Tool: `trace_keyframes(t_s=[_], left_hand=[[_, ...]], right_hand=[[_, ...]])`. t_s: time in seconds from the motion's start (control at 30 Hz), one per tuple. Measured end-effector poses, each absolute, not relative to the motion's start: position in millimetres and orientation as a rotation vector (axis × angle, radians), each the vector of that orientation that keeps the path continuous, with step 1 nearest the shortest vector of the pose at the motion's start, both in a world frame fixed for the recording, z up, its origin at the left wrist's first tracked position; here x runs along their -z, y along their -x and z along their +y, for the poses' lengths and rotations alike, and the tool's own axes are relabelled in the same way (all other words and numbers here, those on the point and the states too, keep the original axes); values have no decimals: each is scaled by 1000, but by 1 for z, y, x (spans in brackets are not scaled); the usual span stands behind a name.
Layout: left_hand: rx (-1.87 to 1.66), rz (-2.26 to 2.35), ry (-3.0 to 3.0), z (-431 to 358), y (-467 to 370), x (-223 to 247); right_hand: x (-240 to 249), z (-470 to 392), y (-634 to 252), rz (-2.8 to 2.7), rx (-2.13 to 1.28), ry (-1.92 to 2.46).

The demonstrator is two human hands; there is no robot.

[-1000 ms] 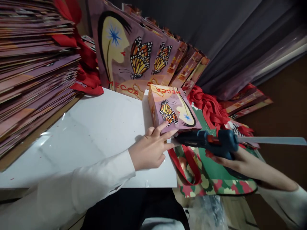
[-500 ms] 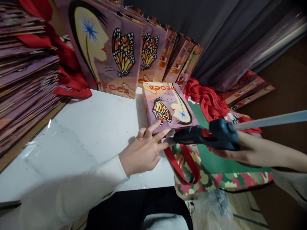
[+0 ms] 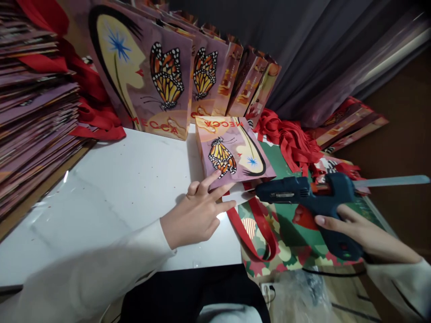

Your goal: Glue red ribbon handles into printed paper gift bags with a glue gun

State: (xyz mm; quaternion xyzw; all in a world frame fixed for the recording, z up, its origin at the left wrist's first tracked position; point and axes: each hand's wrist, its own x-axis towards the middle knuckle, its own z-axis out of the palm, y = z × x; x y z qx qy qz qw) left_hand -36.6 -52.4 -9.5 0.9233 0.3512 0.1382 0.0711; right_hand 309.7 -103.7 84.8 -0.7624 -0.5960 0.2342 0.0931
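Observation:
A purple gift bag (image 3: 229,150) with a butterfly and "MECCA" print lies flat on the table, its mouth facing me. At that mouth rests my left hand (image 3: 197,211), fingers spread: one presses the printed face, others reach along the white inner flap (image 3: 237,194). My right hand (image 3: 357,229) grips a dark blue glue gun (image 3: 303,193) by its handle. The gun's nozzle points left, at the white flap; whether it touches cannot be made out. A translucent glue stick (image 3: 392,181) juts from the gun's back.
Several matching bags (image 3: 161,76) stand behind. Flat bags (image 3: 37,116) are stacked at left beside red ribbon (image 3: 101,123). More red ribbon (image 3: 286,134) lies at right, over a green patterned bag (image 3: 296,233) with a red handle (image 3: 249,237). A dark cable (image 3: 330,272) runs below.
The glue gun has turned and moved slightly right and down, showing its handle and my right hand. More of the white flap shows. My left hand keeps its place on the bag.

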Motion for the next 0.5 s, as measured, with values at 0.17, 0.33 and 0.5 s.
trace_keyframes(t_s=[0.17, 0.33, 0.5], left_hand=[[-385, 1098, -2795, -53, 36, 9], [-384, 1124, -2821, -54, 35, 8], [-435, 1142, -2858, -53, 36, 10]], right_hand=[[-99, -85, -297, -1676, -1116, 2387], [-119, -60, -282, -2277, -1124, 1930], [-129, -64, -298, -2110, -1016, 2139]])
